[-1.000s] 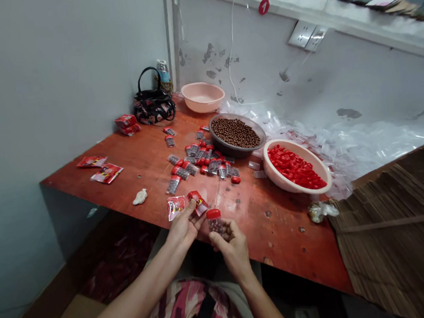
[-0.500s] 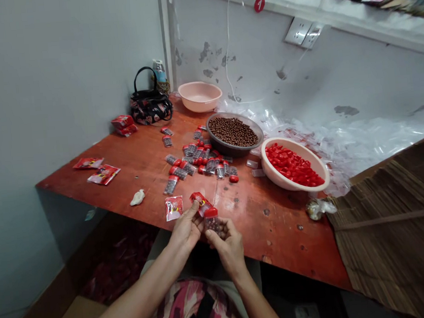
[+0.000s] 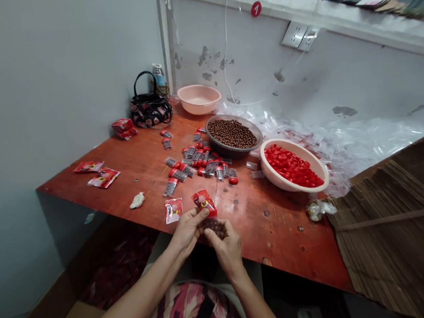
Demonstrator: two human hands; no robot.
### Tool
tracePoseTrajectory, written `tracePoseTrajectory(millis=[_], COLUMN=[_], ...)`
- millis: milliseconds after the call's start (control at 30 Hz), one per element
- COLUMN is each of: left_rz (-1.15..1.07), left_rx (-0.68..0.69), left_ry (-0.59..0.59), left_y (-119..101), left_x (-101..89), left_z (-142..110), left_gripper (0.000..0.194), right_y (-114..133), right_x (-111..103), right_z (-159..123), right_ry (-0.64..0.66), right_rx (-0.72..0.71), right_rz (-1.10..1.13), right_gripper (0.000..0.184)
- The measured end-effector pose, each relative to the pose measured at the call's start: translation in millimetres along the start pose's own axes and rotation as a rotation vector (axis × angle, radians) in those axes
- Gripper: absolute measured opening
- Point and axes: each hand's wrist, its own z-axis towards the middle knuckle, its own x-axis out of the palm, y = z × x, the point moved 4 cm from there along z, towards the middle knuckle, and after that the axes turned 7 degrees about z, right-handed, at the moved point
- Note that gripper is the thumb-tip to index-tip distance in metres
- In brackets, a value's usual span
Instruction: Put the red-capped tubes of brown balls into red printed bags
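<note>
My left hand (image 3: pixel 187 231) pinches a small red printed packet (image 3: pixel 204 201) between thumb and fingers, above the table's front edge. Just below the packet, my right hand (image 3: pixel 229 249) grips a small clear container (image 3: pixel 213 224) of brown balls. The packet covers the container's top end, and the left fingertips touch its side. A flat red-and-white packet (image 3: pixel 174 211) lies on the table left of my hands. Beyond them is a loose pile of filled, red-capped containers (image 3: pixel 197 156).
Behind the pile stands a dark bowl of brown balls (image 3: pixel 213 141); a pale bowl of red caps (image 3: pixel 321 185) is to its right. Clear empty containers (image 3: pixel 362 136) heap along the wall. Stacked brown cardboard (image 3: pixel 395 222) bounds the right side. A handbag (image 3: pixel 151 111) and pink basin (image 3: pixel 200 108) stand at the back.
The red packet has shifted slightly right and now covers the container's red cap, which showed before. Both hands keep hold of their things and have barely moved.
</note>
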Motion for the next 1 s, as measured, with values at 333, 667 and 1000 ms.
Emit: tracePoseTrajectory(millis=[333,667,1000], left_rz=[0.178,0.222,0.411], left_rx=[-0.05,-0.066,0.025], left_ry=[0.129,0.068,-0.081], left_y=[-8.2,-7.3,-6.8], left_x=[1.5,0.1,-22.1], left_z=[-4.3,-2.7,5.0], left_gripper=[0.02,0.023,0.025], right_y=[-12.4,-11.9,-8.2], right_x=[3.4,8.6,7.3], right_z=[6.4,10.8,11.0], right_ry=[0.155,0.186,0.164], right_rx=[0.162,0.201,0.125], right_rz=[0.313,0.35,0.197], right_gripper=[0.022,0.021,0.017])
